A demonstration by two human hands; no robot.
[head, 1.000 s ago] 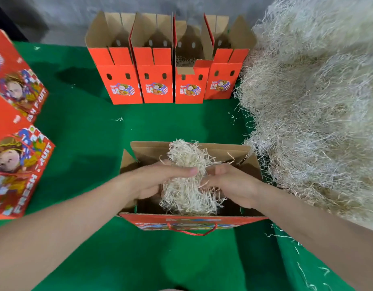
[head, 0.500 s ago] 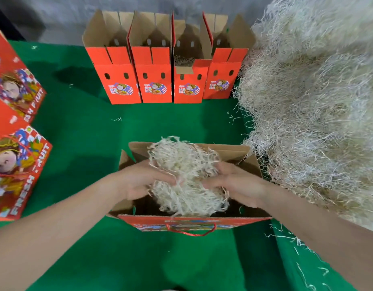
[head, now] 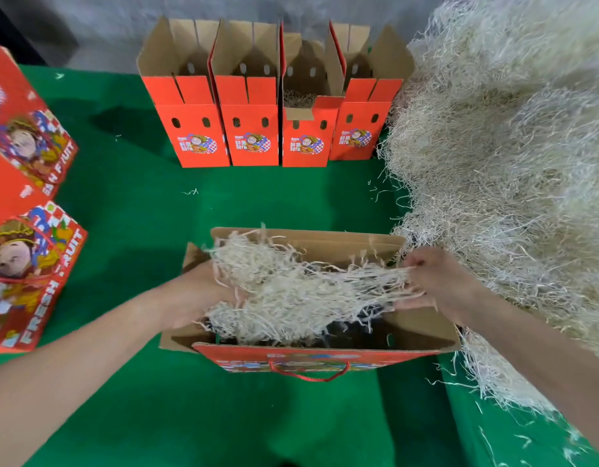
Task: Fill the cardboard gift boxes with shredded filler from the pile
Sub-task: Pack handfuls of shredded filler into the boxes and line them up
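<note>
Gripping the filler clump [head: 301,291] at opposite ends, left hand [head: 197,294] and right hand [head: 436,281] hold it over the open box [head: 342,246].

Near box [head: 308,357] sits open at the counter's [head: 123,203] near edge, red front, rope handle, with a pale wad of shredded filler [head: 291,291] stretched across its mouth. Four more open red boxes [head: 254,136] stand upright in a row at the far edge, and the third shows some filler inside. The pile [head: 510,163] heaps high along the right edge.
</note>
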